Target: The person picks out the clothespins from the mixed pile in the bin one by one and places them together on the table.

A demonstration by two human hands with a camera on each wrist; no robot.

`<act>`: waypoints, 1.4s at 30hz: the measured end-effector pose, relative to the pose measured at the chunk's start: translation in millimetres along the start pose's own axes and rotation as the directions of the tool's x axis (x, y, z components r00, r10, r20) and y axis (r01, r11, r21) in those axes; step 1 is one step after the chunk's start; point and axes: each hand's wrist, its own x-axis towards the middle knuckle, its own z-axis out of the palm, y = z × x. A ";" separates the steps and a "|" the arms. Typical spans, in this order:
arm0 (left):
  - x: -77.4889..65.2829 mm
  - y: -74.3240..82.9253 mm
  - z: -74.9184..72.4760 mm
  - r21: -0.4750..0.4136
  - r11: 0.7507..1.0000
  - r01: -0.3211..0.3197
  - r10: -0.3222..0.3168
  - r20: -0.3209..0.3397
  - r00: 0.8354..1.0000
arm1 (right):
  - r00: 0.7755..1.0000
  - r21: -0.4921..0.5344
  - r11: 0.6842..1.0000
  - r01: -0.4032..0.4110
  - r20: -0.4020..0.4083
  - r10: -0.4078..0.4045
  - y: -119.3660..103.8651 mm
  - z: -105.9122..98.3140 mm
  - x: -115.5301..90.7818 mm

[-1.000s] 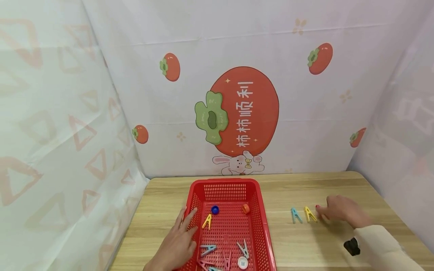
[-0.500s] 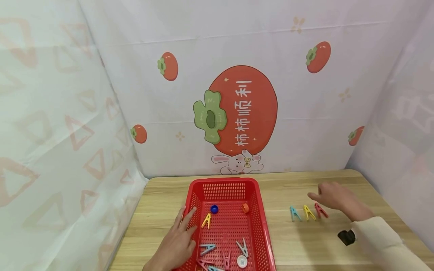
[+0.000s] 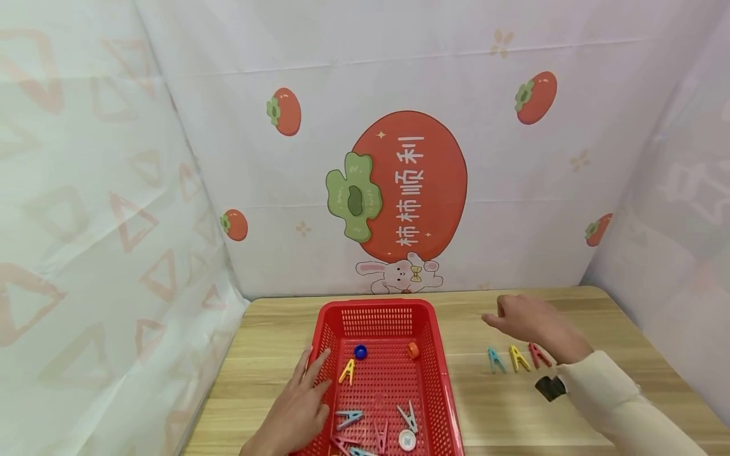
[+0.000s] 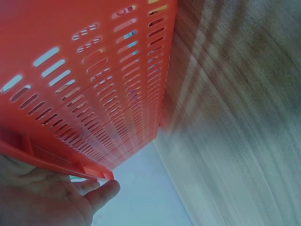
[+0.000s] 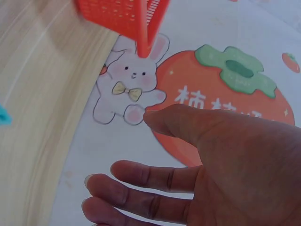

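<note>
One big white sheet point(image 3: 490, 164), printed with red fruit and a bunny, hanging behind the long, red, slotted plastic basket point(image 3: 445, 380). Next in size, the pale wooden table point(image 3: 485, 418), under the basket. Then the basket itself, close to the person, perhaps for easy reaching.

Off to the basket's right, a fluffy cream sleeve point(image 3: 616, 405). Past its cuff, a bare right hand point(image 3: 521, 316), up in the air, with thumb out, fingers softly bent and nothing inside. Along the basket's left rim, a bare left hand point(image 3: 296, 405), with straight, spread fingers resting there, probably against sliding.

Right of the basket, just by the right hand, a row of three V-shaped clothes pegs: bright blue peg point(image 3: 495, 359), yellow peg point(image 3: 518, 358), red peg point(image 3: 538, 354). Small gaps between, likely for keeping each colour easy to see.

Inside the basket, more pegs in no clear order: an orange-yellow peg point(image 3: 347, 372), a pale grey peg point(image 3: 408, 417), a pink peg point(image 3: 381, 436) and others.

Smallest of all, also inside the basket: a round blue cap point(image 3: 360, 351), an orange ring point(image 3: 413, 350) and a round white cap point(image 3: 407, 439).
</note>
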 end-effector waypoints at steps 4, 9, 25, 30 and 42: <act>1.0 0.3 0.0 0.007 1.000 -0.003 0.003 0.000 1.000 | 1.000 0.004 1.000 0.010 -0.002 -0.010 -14.4 1.0 3.8; 2.1 0.9 -1.0 0.002 1.000 -0.001 0.001 0.010 1.000 | 1.000 -0.001 1.000 0.029 -0.005 -0.029 -32.9 0.8 9.1; 3.1 -0.4 1.2 -0.019 1.000 0.006 -0.006 0.020 1.000 | 0.997 0.029 0.996 0.081 0.007 -0.081 -94.1 3.6 27.8; 4.8 -17.7 16.3 -0.024 0.999 -0.036 0.036 -0.007 0.999 | 0.993 0.031 0.993 0.117 0.006 -0.118 -113.1 3.5 32.4; -0.6 2.1 -1.2 0.012 1.000 -0.002 0.002 -0.006 1.000 | 0.984 -0.019 0.984 0.178 0.017 -0.178 -156.4 18.2 50.9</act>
